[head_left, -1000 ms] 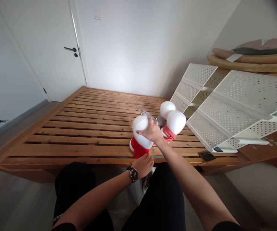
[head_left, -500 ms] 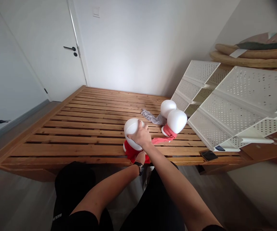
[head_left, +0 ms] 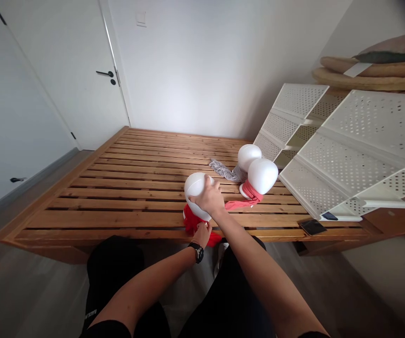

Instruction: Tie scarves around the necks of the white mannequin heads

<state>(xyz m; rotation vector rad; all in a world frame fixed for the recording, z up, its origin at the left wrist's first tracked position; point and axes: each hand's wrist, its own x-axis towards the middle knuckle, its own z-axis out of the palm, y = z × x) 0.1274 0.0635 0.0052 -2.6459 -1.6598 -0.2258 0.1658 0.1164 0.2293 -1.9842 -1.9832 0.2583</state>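
A white mannequin head (head_left: 193,185) leans near the front edge of the slatted bench, with a bright red scarf (head_left: 189,220) wrapped around its neck. My right hand (head_left: 209,196) grips the head from above, thumb and fingers spread over it. Below, my left hand (head_left: 202,234), a black watch at its wrist, pinches the red scarf at the neck; part of the cloth hangs over the bench edge. To the right are two more white heads: one (head_left: 263,174) with a coral-red scarf (head_left: 251,193) round its neck, the other (head_left: 249,156) with a grey scarf (head_left: 228,171).
The wooden slatted bench (head_left: 118,188) runs along the wall. White perforated panels (head_left: 332,173) stand on its right end, with a dark phone-like object (head_left: 312,227) in front. Stacked cushions (head_left: 374,75) lie behind. A white door (head_left: 64,70) is at left.
My left hand has shifted slightly left and its fingers now show at the front of the red scarf. The right hand stays on the head. The view has shifted a little.
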